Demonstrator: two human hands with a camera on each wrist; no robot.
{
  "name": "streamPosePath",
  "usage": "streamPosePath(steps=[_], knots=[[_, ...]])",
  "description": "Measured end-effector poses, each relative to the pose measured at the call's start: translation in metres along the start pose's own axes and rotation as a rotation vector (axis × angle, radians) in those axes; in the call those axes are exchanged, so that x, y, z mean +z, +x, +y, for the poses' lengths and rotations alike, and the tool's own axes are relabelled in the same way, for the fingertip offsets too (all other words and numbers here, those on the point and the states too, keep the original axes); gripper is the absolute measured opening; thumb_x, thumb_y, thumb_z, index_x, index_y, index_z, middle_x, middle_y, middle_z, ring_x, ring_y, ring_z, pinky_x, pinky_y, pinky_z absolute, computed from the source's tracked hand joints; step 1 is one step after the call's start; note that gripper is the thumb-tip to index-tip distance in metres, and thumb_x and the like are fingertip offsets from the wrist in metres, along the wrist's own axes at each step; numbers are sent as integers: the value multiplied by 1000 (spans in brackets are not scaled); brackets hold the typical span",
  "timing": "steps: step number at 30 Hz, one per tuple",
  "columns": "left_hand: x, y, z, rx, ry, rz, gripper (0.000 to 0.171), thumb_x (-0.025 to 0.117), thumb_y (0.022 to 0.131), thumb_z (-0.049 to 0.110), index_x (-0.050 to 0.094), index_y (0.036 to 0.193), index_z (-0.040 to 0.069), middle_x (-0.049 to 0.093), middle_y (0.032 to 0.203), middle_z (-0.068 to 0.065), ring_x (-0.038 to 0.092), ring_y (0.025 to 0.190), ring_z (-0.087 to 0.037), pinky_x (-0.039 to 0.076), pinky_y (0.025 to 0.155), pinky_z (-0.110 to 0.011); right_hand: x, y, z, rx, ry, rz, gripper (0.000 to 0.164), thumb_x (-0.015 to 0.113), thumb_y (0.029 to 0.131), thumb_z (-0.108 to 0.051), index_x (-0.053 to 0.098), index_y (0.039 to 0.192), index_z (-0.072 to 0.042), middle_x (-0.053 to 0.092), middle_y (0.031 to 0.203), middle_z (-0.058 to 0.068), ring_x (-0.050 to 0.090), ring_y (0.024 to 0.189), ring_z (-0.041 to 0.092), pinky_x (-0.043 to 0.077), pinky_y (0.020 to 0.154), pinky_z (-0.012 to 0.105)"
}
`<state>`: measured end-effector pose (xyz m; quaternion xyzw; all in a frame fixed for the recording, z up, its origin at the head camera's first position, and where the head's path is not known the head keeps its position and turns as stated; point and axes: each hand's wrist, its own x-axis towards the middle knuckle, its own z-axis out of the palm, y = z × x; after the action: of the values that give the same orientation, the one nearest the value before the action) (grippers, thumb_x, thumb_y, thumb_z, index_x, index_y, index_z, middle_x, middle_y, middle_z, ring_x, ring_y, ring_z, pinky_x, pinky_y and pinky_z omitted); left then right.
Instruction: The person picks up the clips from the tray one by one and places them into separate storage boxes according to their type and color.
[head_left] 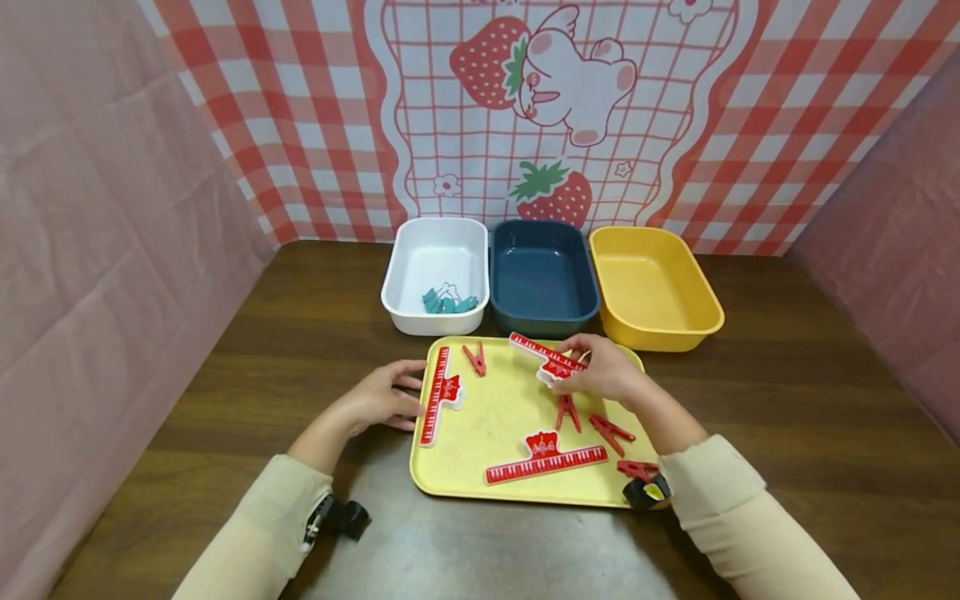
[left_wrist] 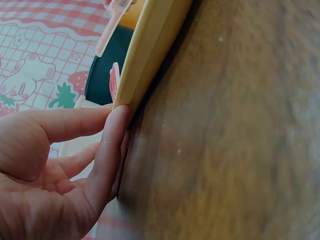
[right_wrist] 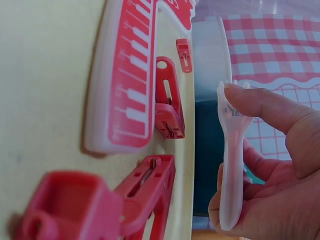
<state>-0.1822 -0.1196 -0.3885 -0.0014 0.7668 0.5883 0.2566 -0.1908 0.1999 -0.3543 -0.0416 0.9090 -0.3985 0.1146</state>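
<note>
My right hand (head_left: 603, 371) holds a red-and-white piano-key page clip (head_left: 543, 352) over the tray's far side. In the right wrist view its white edge (right_wrist: 232, 175) shows, thumb on the handle. My left hand (head_left: 382, 398) pinches the left rim of the yellow tray (head_left: 480, 425); in the left wrist view thumb and finger meet at its wall (left_wrist: 150, 55). Another page clip (head_left: 437, 396) lies along the tray's left side, a third (head_left: 546, 461) near the front. Several red clothespins lie on the tray: one (head_left: 475, 358) at the back, others (head_left: 611, 433) at the right.
Behind the tray stand a white bin (head_left: 401, 287) holding teal clips (head_left: 448, 302), a dark blue bin (head_left: 545, 279) and a yellow bin (head_left: 660, 287). A checked strawberry cloth (head_left: 322, 108) hangs behind the wooden table (head_left: 795, 400).
</note>
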Motion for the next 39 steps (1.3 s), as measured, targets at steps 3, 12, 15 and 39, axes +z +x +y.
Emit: streamPosePath(steps=[3,12,15,39], knots=[[0,0,0,0,0,0,67,62,83,-9,35,141,7,45,123,-22,61,86,-26,57,68,-38,-2,-1,2,-7,0,11,56,85,67,-17,58,114,-2,52,94,12,48,81,25,44,61,28],[0,0,0,-4,3,-1,67,63,82,-9,35,142,7,45,123,-22,61,86,-26,57,68,-38,-10,-7,6,-21,20,33,57,84,67,-16,57,115,-1,53,96,13,49,81,25,46,64,29],[0,0,0,-2,3,-5,67,62,83,-9,35,142,7,45,123,-22,61,86,-26,57,68,-38,-12,-8,7,-30,22,56,57,84,66,-15,57,114,-1,53,94,13,49,80,25,46,63,29],[-2,-1,-1,23,-20,-21,68,61,82,-11,33,142,4,43,122,-24,60,85,-26,57,67,-39,-36,-21,24,-68,117,201,60,81,73,-18,52,119,8,53,94,15,47,77,21,44,58,20]])
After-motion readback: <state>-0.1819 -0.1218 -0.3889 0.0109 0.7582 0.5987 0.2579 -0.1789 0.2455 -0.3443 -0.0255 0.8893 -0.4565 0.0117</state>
